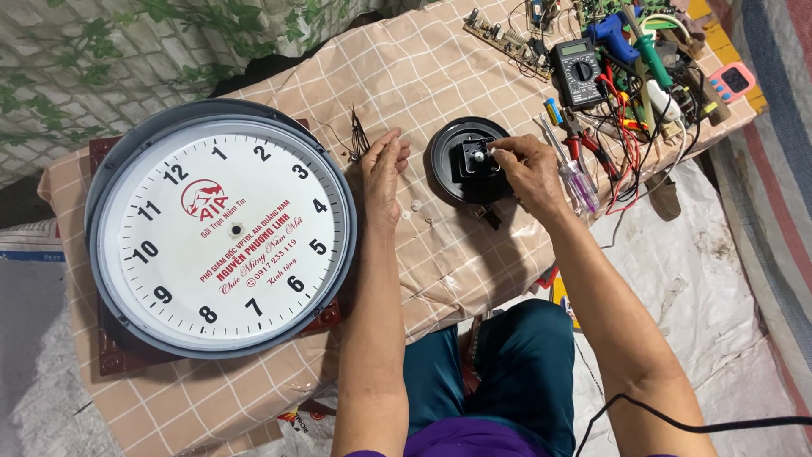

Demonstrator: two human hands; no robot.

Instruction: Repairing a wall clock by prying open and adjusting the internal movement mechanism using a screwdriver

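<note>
A large round wall clock (222, 227) with a white dial, grey rim and no hands lies face up on the checked tablecloth (423, 76). My left hand (382, 167) rests flat on the cloth beside the clock, fingers near the loose black clock hands (357, 135). My right hand (526, 169) pinches a small part at the top of the black clock movement (472, 161), which sits in a round black dish (441, 161).
Tools crowd the far right: a multimeter (578, 71), red-handled pliers (584, 140), a clear-handled screwdriver (577, 179), a circuit board (499, 38), wires. Small white parts (411, 210) lie between my hands. A dark red slab (118, 355) sits under the clock.
</note>
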